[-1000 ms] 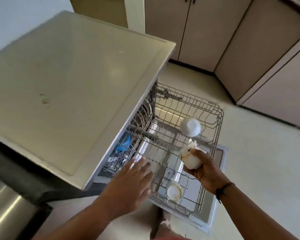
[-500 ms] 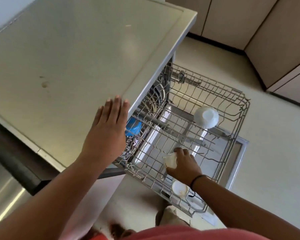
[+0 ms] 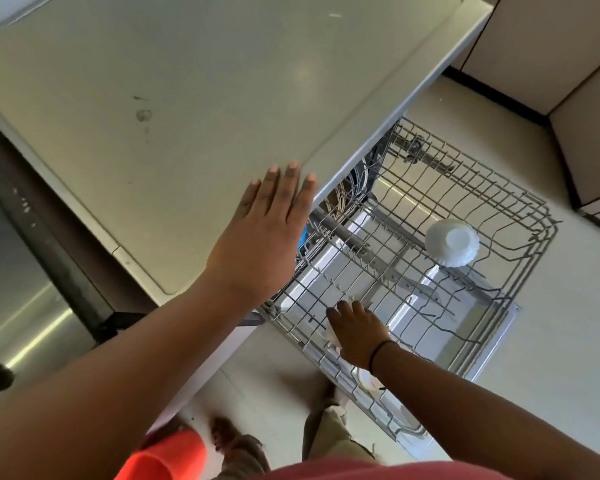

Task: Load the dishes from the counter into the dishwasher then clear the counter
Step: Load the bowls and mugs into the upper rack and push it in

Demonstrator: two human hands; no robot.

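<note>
a: two hands in view — the left hand [image 3: 262, 233] lies flat on the bench [image 3: 194, 98] near its front edge, fingers [image 3: 293, 174] straight and together, holding nothing.

b: and the right hand [image 3: 355, 332]?

a: it's down in the pulled-out wire rack [image 3: 499, 188] of the dishwasher, at the near left part. its fingers curl round something pale — a small white cup [image 3: 331, 339], only a sliver of it showing beside the palm. a dark band [image 3: 378, 351] sits on that wrist.

b: other dishes in the rack?

a: a white bowl [image 3: 451, 241] sits upside down toward the far right side, well apart from the right hand. another pale round dish [image 3: 368, 381] shows in the near corner, mostly hidden under the right forearm (what kind it is, i can't tell). something blue [image 3: 303, 235] peeks out deeper inside, just past the left hand.

b: under the rack?

a: the open dishwasher door [image 3: 482, 327], lying flat, grey and shiny, seen through the wires.

b: and the bench?

a: pale, with a small smudge [image 3: 143, 115] left of centre. beige cabinets [image 3: 551, 46] stand across the light floor [image 3: 568, 323]; a steel appliance front [image 3: 21, 306] is at the left.
</note>
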